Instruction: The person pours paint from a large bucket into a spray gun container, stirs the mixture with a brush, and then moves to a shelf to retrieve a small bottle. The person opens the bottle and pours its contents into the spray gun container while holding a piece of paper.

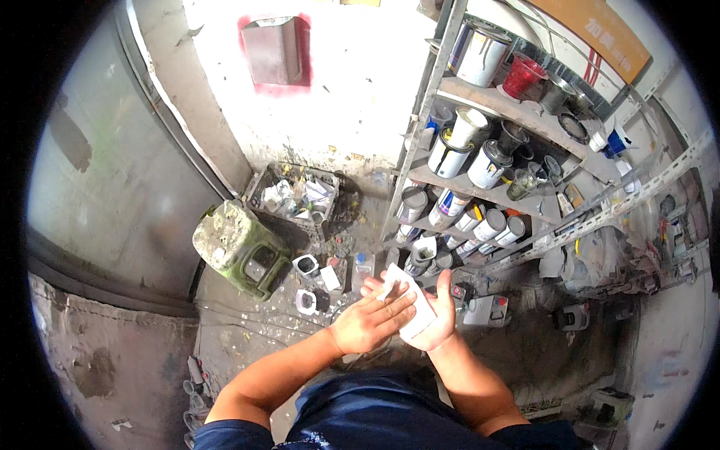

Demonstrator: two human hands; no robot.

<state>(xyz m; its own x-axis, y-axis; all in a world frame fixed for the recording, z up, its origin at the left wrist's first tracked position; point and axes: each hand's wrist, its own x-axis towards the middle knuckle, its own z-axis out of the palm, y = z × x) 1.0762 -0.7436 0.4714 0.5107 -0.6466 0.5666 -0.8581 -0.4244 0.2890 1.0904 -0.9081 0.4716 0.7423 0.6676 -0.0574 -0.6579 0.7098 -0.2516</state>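
Observation:
A folded white sheet [417, 319], of paper or cloth, lies across the upturned palm of my right hand [442, 321]. The right thumb stands out to the side, and the sheet hides part of that hand's fingers. Over the sheet's left edge my left hand [366, 322] rests flat, palm down, its fingers stretched out and touching it. Both hands are held together in front of my body, above the floor. Beyond the fingertips stand a clear plastic bottle [364, 270] and several cans.
A metal shelf rack [480, 184] on the right carries paint cans and cups. To the left stand a green bin [240, 247] with a crusted top and a crate [300, 217] of rubbish. White square containers [306, 264] and a white jug [486, 310] sit on the stained floor.

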